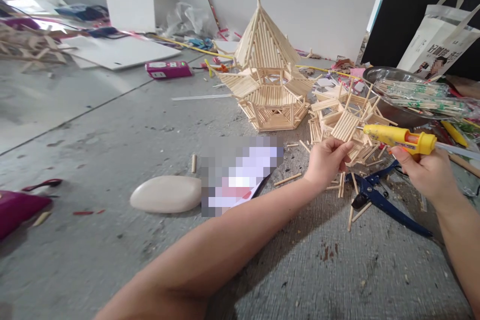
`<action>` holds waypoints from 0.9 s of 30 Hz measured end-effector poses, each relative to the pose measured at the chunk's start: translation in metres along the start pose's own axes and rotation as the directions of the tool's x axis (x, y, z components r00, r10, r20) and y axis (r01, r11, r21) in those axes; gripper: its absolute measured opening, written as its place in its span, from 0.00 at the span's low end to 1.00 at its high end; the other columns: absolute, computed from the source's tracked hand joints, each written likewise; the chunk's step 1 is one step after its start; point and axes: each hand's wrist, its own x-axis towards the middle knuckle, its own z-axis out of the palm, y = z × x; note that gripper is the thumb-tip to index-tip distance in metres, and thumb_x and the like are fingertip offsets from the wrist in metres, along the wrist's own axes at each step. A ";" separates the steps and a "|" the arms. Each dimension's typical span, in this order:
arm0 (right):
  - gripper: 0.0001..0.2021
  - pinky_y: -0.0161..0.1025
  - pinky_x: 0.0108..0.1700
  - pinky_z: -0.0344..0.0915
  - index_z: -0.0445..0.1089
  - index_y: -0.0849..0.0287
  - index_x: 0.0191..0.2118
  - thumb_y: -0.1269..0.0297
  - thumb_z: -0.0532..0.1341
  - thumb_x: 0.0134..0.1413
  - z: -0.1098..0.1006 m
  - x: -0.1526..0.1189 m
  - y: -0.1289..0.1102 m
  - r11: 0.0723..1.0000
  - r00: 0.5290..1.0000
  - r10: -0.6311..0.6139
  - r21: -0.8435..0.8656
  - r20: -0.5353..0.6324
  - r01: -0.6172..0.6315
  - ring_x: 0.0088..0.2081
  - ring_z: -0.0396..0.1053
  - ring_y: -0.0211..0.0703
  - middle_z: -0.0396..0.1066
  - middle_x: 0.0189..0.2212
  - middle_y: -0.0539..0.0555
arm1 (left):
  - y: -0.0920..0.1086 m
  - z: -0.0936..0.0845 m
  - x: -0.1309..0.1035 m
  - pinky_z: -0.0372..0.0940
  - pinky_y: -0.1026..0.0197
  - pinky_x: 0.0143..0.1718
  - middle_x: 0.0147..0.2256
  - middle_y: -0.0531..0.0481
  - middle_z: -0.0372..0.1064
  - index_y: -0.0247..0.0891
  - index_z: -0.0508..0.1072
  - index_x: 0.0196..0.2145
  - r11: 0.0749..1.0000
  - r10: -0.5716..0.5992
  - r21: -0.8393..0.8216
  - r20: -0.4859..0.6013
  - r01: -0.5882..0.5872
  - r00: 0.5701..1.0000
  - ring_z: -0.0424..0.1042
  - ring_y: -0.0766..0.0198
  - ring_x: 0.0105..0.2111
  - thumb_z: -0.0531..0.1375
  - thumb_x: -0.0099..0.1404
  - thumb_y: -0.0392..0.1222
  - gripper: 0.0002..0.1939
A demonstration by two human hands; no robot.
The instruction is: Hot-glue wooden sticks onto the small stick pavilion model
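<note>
My right hand (pixel 431 172) grips a yellow glue gun (pixel 397 138) with a clear glue stick in its back end. The nozzle points left, at the edge of a small panel of wooden sticks (pixel 345 126). My left hand (pixel 330 159) is closed in a pinch at the panel's lower edge; the fingertips are partly hidden. Around and behind the panel stands a partly built wooden-stick model (pixel 330 105), with loose sticks (pixel 342 185) at its base. Below the glue gun, blue-handled cutters (pixel 390 205) lie on the floor.
A taller stick pavilion (pixel 268 95) with a pointed roof stands behind. To the right are a metal bowl (pixel 369 76) with bagged sticks (pixel 416 97) and a white tote bag (pixel 431 40). A pale oval object (pixel 167 194) and a purple device (pixel 168 70) lie leftward.
</note>
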 end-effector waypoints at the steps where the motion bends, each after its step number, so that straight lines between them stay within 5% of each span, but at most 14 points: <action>1: 0.19 0.38 0.23 0.59 0.68 0.56 0.22 0.47 0.53 0.51 0.000 0.000 0.001 1.000 1.000 0.010 -0.003 -0.001 -0.010 0.18 0.62 0.41 0.59 0.11 0.48 | 0.000 -0.001 0.000 0.53 0.70 0.13 0.15 0.58 0.63 0.37 0.63 0.20 0.998 0.025 0.051 -0.016 -0.024 1.000 0.60 0.76 0.11 0.58 0.59 0.43 0.13; 6: 0.20 0.40 0.24 0.59 0.70 0.57 0.23 0.47 0.53 0.51 0.002 -0.002 0.004 0.999 0.999 0.040 -0.020 -0.004 -0.040 0.19 0.63 0.43 0.62 0.12 0.50 | -0.003 -0.008 0.002 0.56 0.68 0.19 0.15 0.57 0.63 0.38 0.63 0.19 0.943 0.175 0.301 -0.076 -0.144 0.982 0.60 0.74 0.14 0.59 0.58 0.46 0.14; 13: 0.19 0.39 0.21 0.59 0.70 0.56 0.23 0.48 0.54 0.51 0.003 -0.002 0.006 1.000 1.000 -0.002 -0.013 -0.022 0.002 0.19 0.64 0.43 0.62 0.12 0.49 | -0.007 -0.017 0.008 0.52 0.66 0.23 0.17 0.55 0.64 0.38 0.66 0.19 0.713 0.396 0.655 -0.084 -0.249 0.914 0.60 0.71 0.19 0.61 0.55 0.51 0.16; 27: 0.19 0.38 0.19 0.56 0.68 0.54 0.21 0.48 0.53 0.52 0.003 -0.004 0.006 1.000 0.999 -0.005 -0.019 -0.034 0.004 0.16 0.62 0.41 0.59 0.10 0.48 | 0.000 -0.027 0.015 0.45 0.64 0.22 0.14 0.54 0.57 0.39 0.59 0.15 0.482 0.518 0.819 0.019 -0.310 0.855 0.55 0.70 0.18 0.59 0.54 0.58 0.24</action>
